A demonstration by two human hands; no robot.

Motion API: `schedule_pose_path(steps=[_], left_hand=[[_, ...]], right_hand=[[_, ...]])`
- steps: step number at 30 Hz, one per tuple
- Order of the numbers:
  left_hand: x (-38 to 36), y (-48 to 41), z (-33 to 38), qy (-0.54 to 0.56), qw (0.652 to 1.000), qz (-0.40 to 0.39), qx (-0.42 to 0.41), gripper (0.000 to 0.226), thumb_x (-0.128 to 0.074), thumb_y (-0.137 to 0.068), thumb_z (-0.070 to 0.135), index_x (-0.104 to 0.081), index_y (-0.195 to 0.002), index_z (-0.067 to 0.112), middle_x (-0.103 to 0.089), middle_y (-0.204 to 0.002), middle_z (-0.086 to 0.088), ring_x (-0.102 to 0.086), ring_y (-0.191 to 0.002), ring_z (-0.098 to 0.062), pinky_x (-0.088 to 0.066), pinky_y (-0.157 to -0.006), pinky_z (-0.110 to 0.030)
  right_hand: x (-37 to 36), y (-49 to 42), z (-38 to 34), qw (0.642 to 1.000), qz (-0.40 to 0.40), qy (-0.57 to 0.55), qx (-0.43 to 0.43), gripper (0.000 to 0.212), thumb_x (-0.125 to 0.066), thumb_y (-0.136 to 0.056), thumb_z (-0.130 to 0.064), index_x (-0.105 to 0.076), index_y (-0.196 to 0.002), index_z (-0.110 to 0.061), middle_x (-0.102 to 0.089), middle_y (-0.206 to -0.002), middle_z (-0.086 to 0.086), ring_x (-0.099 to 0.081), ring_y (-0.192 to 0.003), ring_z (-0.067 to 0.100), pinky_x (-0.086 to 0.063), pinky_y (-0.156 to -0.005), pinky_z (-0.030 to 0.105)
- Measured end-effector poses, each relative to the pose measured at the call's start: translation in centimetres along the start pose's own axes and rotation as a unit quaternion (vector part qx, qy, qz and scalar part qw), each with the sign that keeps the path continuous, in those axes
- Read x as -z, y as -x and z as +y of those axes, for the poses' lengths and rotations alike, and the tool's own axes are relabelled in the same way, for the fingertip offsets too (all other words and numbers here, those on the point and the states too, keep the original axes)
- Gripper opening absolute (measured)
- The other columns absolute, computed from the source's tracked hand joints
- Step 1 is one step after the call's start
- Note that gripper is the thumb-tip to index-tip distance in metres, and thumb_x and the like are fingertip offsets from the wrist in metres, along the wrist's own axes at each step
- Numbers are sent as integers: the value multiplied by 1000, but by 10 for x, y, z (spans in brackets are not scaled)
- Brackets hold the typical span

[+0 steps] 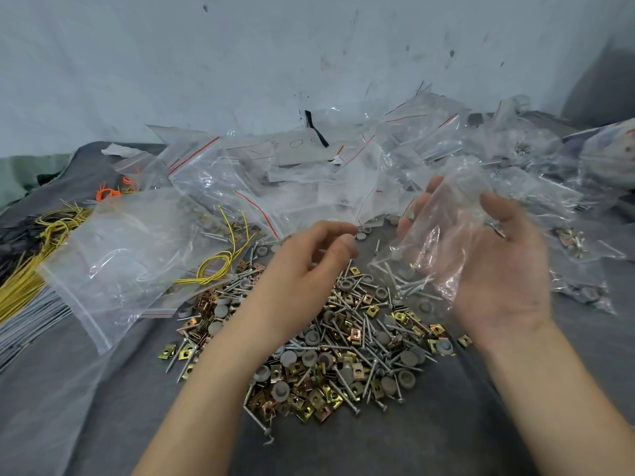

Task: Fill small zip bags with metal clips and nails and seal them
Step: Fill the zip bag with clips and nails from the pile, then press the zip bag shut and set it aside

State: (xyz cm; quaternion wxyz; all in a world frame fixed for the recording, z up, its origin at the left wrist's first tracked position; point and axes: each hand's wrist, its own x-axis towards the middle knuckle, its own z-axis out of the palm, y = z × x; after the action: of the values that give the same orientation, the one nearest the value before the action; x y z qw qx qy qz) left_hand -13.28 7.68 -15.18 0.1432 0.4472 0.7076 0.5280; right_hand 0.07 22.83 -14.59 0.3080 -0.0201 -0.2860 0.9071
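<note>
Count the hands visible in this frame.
2. The left hand hovers over the pile of clips and nails, fingers curled; the right hand, beside it, holds a clear zip bag. None seem hidden.

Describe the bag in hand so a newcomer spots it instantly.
Find the pile of nails and clips on the grey cloth. Above its right edge is the upturned right hand. The bag it holds is the only one off the cloth, nails in its lower corner.

Grey cloth (429,434): clip-and-nail pile (343,355), zip bags (240,173), yellow wires (20,286).
</note>
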Motion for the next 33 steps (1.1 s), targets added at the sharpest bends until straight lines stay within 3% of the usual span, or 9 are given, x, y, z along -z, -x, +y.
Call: schedule_pose_path(steps=[4, 8, 10, 15, 20, 23, 26, 30, 33], left_hand=[[-8, 1, 1, 64, 995, -61, 40, 25, -52, -99, 33, -68, -116, 23, -75, -99, 8, -70, -92, -9, -55, -81, -21], [-11, 4, 2, 68, 992, -101, 40, 21, -56, -98, 35, -72, -100, 22, -72, -80, 7, -66, -76, -4, -51, -77, -20], [-12, 4, 2, 55, 994, -88, 36, 23, -57, -98, 35, -71, -94, 17, -69, -76, 1, -62, -74, -10, -51, -77, -33], [-10, 4, -3, 14, 999, 28, 23, 17, -60, -96, 31, -69, -87, 20, -61, -68, 7, -57, -67, -11, -52, -72, -41], [-8, 17, -8, -31, 999, 25, 27, 15, -58, -95, 31, -66, -84, 24, -70, -74, 2, -65, -72, -22, -52, -68, -40], [-6, 24, -11, -50, 998, 10, 24, 12, -58, -95, 28, -64, -85, 25, -70, -78, 5, -65, -71, -17, -52, -66, -34], [-4, 25, -9, -31, 999, 31, 9, 5, -60, -95, 33, -64, -93, 30, -69, -86, 14, -63, -75, -3, -49, -65, -17], [-6, 19, 0, 13, 996, 90, -5, 8, -62, -94, 33, -67, -94, 27, -71, -85, 15, -66, -79, -2, -52, -69, -19], [-10, 15, 9, 50, 991, 125, -18, 11, -63, -95, 27, -71, -89, 24, -72, -81, 9, -67, -75, -11, -53, -69, -23]], right_hand=[[3, -1, 4, 998, -8, -46, -50, 39, -45, -98, -33, -65, -120, -7, -67, -110, 4, -67, -101, 22, -54, -93, 41], [2, -1, 9, 998, -20, -13, -66, 41, -47, -97, -36, -66, -119, -7, -70, -111, 4, -68, -100, 20, -54, -95, 41], [2, -4, 12, 995, -10, 65, -72, 47, -49, -97, -41, -67, -122, -6, -70, -111, 7, -69, -99, 20, -56, -92, 41], [7, -9, 26, 977, 28, 205, -53, 44, -49, -103, -40, -58, -130, -7, -69, -122, 14, -68, -110, 29, -58, -84, 42], [10, -13, 26, 964, 92, 247, 39, 23, -56, -101, -24, -69, -117, -13, -75, -99, 3, -72, -87, 17, -60, -70, 31], [8, -11, 28, 942, 93, 311, 82, 21, -57, -99, -25, -78, -98, -22, -76, -96, 3, -72, -85, 19, -60, -70, 29], [5, -8, 32, 912, 64, 389, 115, 25, -57, -98, -26, -79, -88, -30, -77, -94, 1, -72, -84, 17, -60, -74, 28], [5, 0, 34, 826, -3, 537, 172, 22, -53, -102, -33, -75, -99, -35, -74, -88, -7, -70, -82, 8, -56, -74, 21], [2, 4, 32, 823, -14, 530, 205, 21, -53, -103, -33, -73, -105, -34, -74, -92, -9, -69, -83, 6, -53, -69, 16]])
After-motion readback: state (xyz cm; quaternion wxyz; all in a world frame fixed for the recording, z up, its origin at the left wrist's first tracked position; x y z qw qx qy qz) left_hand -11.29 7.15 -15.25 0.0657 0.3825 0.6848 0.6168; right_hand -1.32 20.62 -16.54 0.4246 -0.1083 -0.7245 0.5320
